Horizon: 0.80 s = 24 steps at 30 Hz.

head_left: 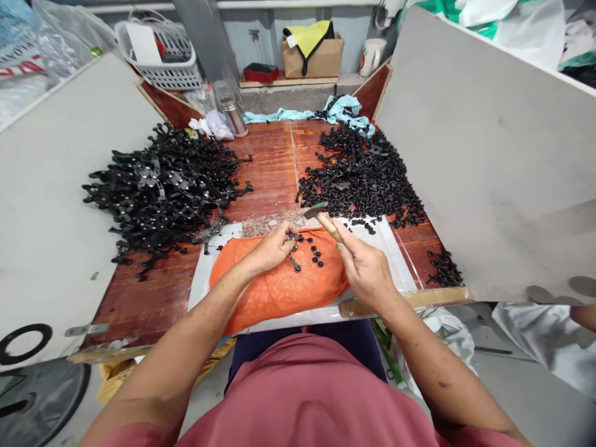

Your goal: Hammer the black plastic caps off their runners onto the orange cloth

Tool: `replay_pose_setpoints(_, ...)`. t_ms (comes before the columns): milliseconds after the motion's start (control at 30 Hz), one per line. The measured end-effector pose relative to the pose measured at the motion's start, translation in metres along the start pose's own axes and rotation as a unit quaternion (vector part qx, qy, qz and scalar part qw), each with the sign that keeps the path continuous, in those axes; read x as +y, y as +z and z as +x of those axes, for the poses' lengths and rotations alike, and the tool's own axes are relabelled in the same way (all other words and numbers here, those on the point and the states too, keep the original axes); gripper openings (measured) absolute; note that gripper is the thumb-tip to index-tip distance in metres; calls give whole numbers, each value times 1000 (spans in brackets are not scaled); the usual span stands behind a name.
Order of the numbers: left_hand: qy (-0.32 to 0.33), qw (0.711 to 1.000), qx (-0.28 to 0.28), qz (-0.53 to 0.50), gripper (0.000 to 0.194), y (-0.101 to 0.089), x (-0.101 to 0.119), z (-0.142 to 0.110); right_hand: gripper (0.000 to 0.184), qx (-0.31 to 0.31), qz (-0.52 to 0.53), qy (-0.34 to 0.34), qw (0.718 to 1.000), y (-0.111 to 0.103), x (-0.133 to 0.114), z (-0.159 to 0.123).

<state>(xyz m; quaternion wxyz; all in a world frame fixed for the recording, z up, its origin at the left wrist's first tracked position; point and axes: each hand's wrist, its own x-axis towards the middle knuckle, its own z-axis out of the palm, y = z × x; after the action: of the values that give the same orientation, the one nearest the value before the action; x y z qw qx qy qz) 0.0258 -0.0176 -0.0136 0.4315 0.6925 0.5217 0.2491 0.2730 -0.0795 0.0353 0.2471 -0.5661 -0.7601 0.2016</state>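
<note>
My right hand point(367, 267) is closed round the wooden handle of a small hammer point(316, 210), its dark head tilted up to the left above the work spot. In my left hand point(275, 247) the fingers pinch a black jointed plastic part point(295, 262), one arm of which sticks out toward me. Under it lies an orange cloth pad point(279, 292). Several small round black pieces point(316, 254) rest on the pad between the two hands. A speckled stone slab point(261, 223) shows behind the pad, partly covered by it.
A large heap of black jointed parts point(172, 186) fills the table's left side. To the right is a pile of small black pieces point(367, 177), with a smaller cluster point(444, 268) nearer the edge. Grey panels point(493, 143) flank the table. A metal flask point(233, 115) stands at the back.
</note>
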Motion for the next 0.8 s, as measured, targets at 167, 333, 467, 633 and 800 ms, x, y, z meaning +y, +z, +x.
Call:
replay_pose_setpoints(167,-9,1000,12,-10,23,1,-2,0,54,-114,-68,13,991,4,1,-4)
replay_pose_setpoints(333,-10,1000,-6,-11,18,-2,-2,2,58,5,42,10,999,-2,-5,-2)
replay_pose_setpoints(467,-19,1000,-15,-19,17,-7,-1,1,54,9,65,22,998,-7,4,5)
replay_pose_setpoints(633,-21,998,39,45,16,-20,6,-17,29,-37,-11,51,998,3,11,28)
replay_pose_setpoints(800,-64,992,110,12,18,-25,6,-58,23,-111,-143,-22,983,28,-18,71)
